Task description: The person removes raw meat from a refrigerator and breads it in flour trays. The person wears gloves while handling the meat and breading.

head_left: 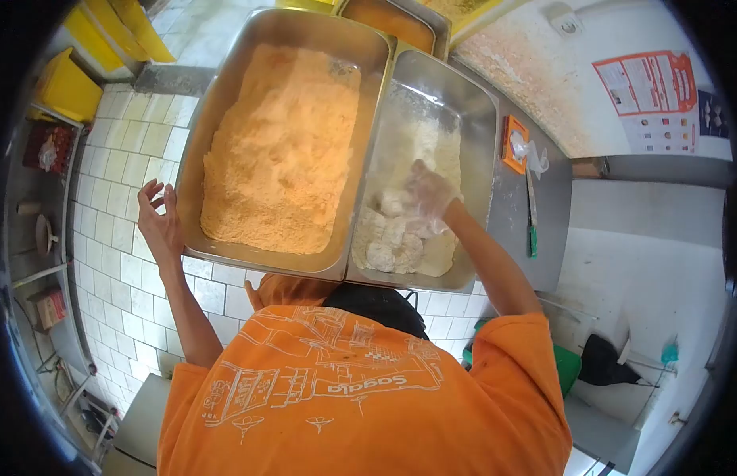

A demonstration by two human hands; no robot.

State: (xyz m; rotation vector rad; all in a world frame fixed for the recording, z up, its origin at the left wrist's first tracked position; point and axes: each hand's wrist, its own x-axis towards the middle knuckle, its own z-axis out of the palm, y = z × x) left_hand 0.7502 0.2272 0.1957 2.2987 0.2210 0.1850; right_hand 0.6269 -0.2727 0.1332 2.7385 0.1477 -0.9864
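A deep steel pan holds an orange, crumb-like powder. To its right, a narrower steel pan contains pale flour and several white-coated lumps, whose kind I cannot make out. My right hand, in a clear plastic glove, is down in the flour pan just above the lumps. Its fingers are smeared and partly lost against the flour, so their grip does not show. Beside the left wall of the orange-powder pan, my left hand is bare and raised, fingers apart and loosely bent, holding nothing.
An orange box with crumpled plastic on it and a green-handled knife lie on the grey counter at right. Another metal pan stands behind. White floor tiles show at left, beside shelving.
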